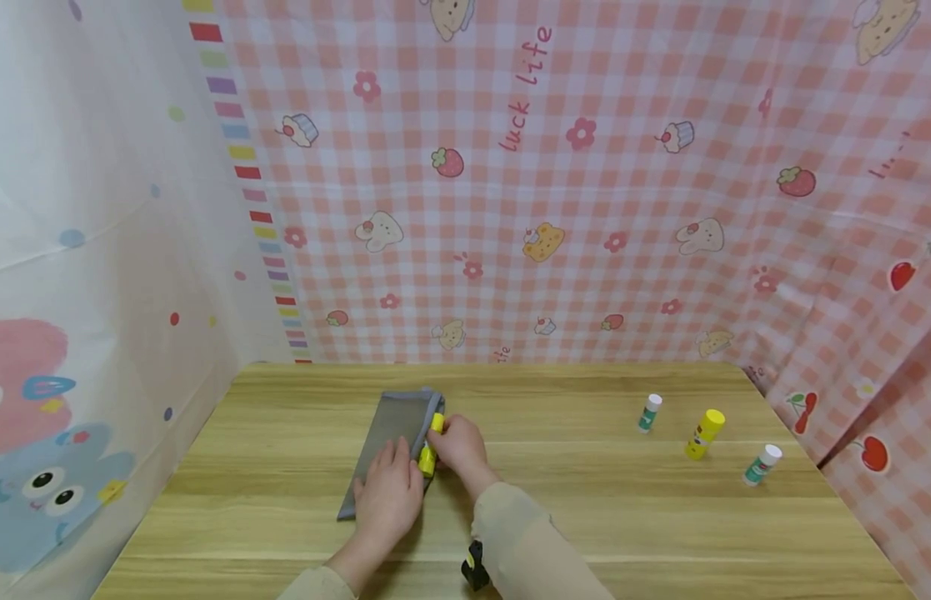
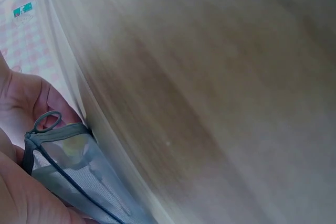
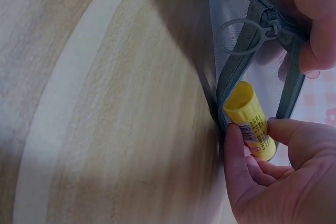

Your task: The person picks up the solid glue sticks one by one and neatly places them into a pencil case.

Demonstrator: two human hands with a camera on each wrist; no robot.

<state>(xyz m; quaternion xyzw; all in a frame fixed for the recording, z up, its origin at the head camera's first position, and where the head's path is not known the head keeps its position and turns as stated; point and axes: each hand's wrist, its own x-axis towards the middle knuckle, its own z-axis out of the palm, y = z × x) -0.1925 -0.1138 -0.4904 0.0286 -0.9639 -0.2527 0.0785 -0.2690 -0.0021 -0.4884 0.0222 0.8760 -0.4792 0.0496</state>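
left hand (image 1: 391,490) grips the mesh pouch (image 1: 399,417); right hand (image 1: 461,443) pinches a yellow tube (image 3: 252,121) (at the pouch's mouth).

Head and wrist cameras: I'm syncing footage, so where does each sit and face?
Head: on the head, facing forward and down at the tabletop and mesh pouch; left hand and right hand show.
Left wrist: on that wrist, facing pouch and tabletop; both hands partly show.
Right wrist: on that wrist, facing the yellow tube and pouch; both hands partly show.
Head and right wrist share the yellow tube.

Pink checked curtain (image 1: 555,187), white curtain (image 1: 120,250), wooden table (image 1: 570,508)
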